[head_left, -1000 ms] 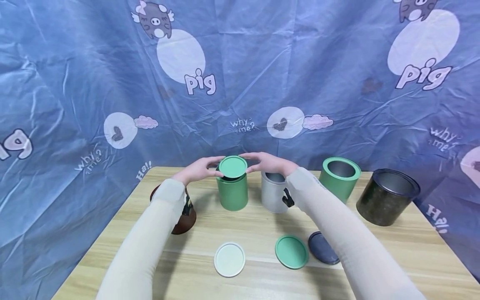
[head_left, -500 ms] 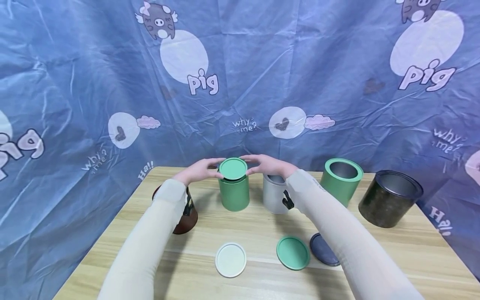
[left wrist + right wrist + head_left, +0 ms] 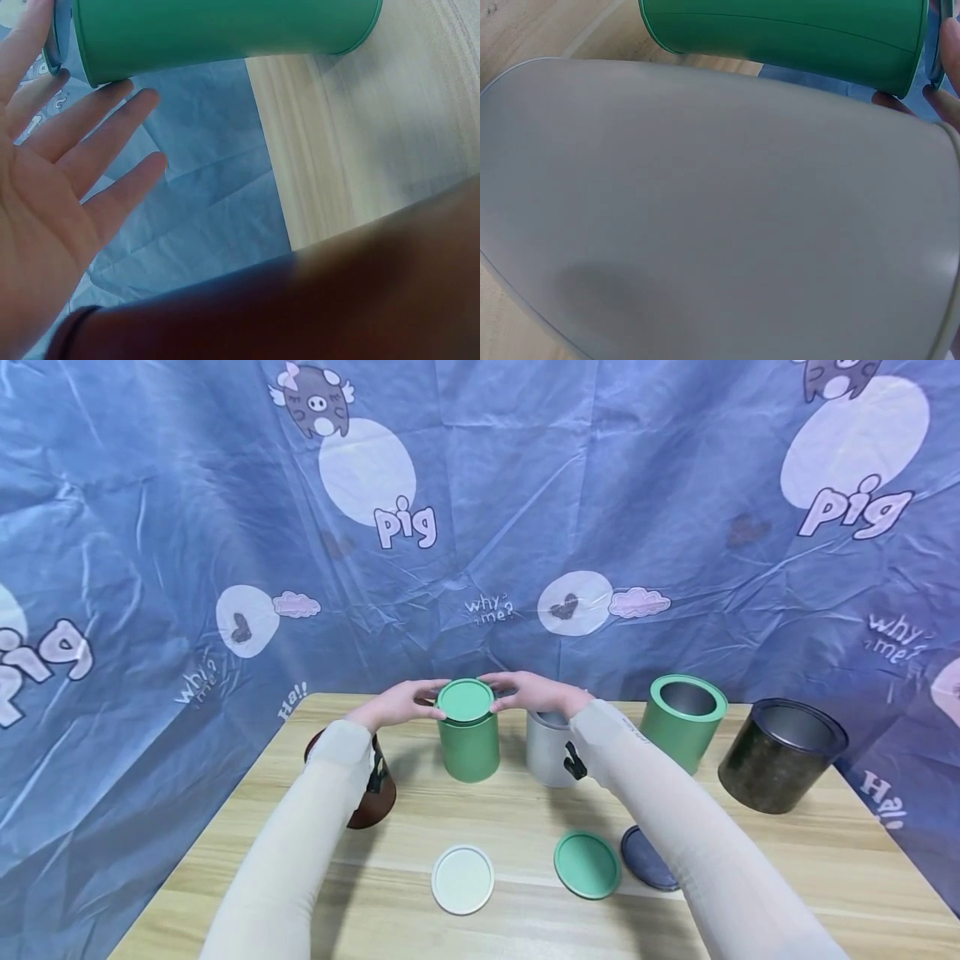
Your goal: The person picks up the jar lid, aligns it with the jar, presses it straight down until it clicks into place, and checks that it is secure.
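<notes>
Both hands pinch a round green lid [image 3: 465, 700] at its two sides, level over the mouth of a green can [image 3: 470, 749]. My left hand [image 3: 408, 702] has thumb and finger at the lid's left edge; its other fingers spread beside the rim in the left wrist view. On the opposite edge, my right hand [image 3: 531, 692] grips likewise. A narrow gap shows between the lid [image 3: 60, 34] and the can [image 3: 225, 30] in the left wrist view. A light grey can [image 3: 705, 195] fills much of the right wrist view and hides most of that hand.
Behind my left sleeve stands a red-brown can [image 3: 375, 806]. To the right are another green can [image 3: 678, 737] and a black can [image 3: 768, 772], both uncovered. A white lid [image 3: 462, 880], a second green lid [image 3: 587, 865] and a dark blue lid [image 3: 647, 858] lie in front.
Both hands have lowered the green lid slightly toward the can, and the dark gap under it has narrowed. The head view has shifted a little. The other cans and lids stay put.
</notes>
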{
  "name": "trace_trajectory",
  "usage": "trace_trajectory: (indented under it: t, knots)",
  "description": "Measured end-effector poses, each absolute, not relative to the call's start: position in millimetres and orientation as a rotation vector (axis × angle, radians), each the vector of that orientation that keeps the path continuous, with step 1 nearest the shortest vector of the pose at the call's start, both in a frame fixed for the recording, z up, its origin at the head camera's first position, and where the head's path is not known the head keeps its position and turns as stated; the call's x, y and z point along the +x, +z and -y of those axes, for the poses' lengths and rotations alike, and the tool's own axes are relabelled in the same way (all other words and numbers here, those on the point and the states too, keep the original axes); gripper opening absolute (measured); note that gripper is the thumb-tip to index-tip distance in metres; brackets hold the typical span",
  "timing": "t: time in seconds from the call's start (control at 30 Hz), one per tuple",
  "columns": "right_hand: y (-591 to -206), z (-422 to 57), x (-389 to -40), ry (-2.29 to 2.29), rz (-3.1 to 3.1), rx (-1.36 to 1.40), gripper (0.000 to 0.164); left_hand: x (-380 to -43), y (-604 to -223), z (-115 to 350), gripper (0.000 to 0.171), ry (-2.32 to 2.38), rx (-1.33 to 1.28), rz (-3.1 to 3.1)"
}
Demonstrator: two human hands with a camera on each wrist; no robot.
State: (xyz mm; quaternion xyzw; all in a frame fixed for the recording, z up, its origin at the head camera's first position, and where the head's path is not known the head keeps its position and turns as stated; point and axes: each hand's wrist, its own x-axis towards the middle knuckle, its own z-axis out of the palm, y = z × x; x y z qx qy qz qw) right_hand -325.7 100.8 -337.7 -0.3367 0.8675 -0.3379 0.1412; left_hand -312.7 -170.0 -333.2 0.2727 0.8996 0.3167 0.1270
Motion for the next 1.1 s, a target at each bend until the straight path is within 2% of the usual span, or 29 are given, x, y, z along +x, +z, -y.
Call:
trace_trajectory:
  t: [0.5,1.1]
  knots:
    - [-339.9,-95.4,-327.6,-0.932,-2.518,-0.960,0.061,-318.4,-335.2,169.2,0.068,0.861,0.732,-2.609]
    - [-327.7,-85.2,-329.9,-0.901,-2.526,-0.722,0.062,-320.8,-337.0,170.5,0.066,0.870,0.691,-2.604]
